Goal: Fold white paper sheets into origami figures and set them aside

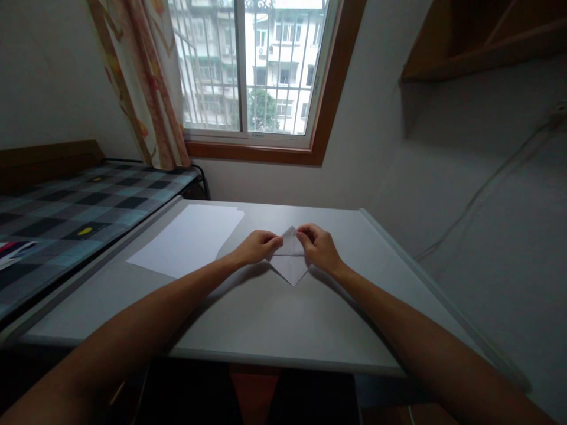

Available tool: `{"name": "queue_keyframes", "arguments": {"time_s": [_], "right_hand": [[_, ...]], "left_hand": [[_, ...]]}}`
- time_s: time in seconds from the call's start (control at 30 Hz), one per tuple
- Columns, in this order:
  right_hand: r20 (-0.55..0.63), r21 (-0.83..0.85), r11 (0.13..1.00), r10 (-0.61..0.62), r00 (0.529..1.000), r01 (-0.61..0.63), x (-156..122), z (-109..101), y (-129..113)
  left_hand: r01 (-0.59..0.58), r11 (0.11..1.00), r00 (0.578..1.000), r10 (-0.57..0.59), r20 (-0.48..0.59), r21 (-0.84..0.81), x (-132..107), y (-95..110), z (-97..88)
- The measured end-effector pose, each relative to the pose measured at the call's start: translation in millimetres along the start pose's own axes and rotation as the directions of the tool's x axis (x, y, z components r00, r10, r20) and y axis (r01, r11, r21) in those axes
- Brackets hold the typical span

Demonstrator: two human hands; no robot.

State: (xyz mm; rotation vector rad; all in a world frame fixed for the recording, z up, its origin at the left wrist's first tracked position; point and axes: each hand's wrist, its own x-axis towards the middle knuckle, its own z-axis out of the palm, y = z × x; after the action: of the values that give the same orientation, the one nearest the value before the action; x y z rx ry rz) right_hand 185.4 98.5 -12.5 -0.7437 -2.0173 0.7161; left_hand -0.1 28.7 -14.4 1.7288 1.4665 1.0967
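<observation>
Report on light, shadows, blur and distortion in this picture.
Head view: window bright and pale, wall below it dim; head view: left forearm and right forearm cast soft shadows on the table; head view: window frame leans, likely lens distortion; head view: left hand and right hand show no obvious motion blur, and the folded paper has clear edges.

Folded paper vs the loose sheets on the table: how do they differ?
Shape: the folded paper is creased and pointed; the loose sheets lie flat and unfolded.
Size: the folded paper looks smaller than the loose sheets.
Handling: the left hand and right hand hold the folded paper; neither grips the loose sheets.
Shared: both white.
</observation>
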Motion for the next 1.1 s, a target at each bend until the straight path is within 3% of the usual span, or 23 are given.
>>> {"name": "queue_keyframes", "arguments": {"time_s": [0.1, 0.27, 0.4, 0.63, 0.7, 0.93, 1.1], "right_hand": [[-0.013, -0.027, 0.999, -0.026, 1.0, 0.026, 0.6, -4.8, -1.4], [0.0, -0.071, 0.997, -0.009, 1.0, 0.009, 2.3, -9.4, -0.2], [-0.049, 0.047, 0.999, 0.008, 0.999, -0.005, 4.1, -9.2, 3.4], [-0.034, 0.137, 0.99, -0.034, 0.999, 0.038, 4.4, -10.2, 1.5], [-0.03, 0.142, 0.989, -0.046, 0.999, 0.049, 4.0, -9.0, 0.0], [0.015, 0.122, 0.99, -0.069, 0.998, 0.066, 1.8, 0.9, -7.2], [0.087, 0.177, 0.983, 0.025, 0.996, -0.04, 2.5, -2.2, -4.0]], "left_hand": [[0.003, 0.999, 0.998, 0.001, 0.067, -0.054, -1.0, 0.8, -1.7], [-0.064, 0.993, 0.998, 0.061, -0.029, -0.103, -4.2, 8.9, -1.8], [-0.032, 0.997, 0.999, 0.031, -0.03, -0.064, -3.8, 7.3, -1.5], [0.106, 0.968, 0.981, -0.064, 0.184, -0.23, -4.5, 2.7, -0.3], [0.146, 0.955, 0.975, -0.094, 0.202, -0.259, -6.4, 5.2, 1.7], [0.212, 0.946, 0.977, -0.198, 0.08, -0.244, -9.1, 10.1, 9.5], [0.173, 0.952, 0.984, -0.18, -0.006, -0.253, -8.0, 6.1, 10.2]]}}
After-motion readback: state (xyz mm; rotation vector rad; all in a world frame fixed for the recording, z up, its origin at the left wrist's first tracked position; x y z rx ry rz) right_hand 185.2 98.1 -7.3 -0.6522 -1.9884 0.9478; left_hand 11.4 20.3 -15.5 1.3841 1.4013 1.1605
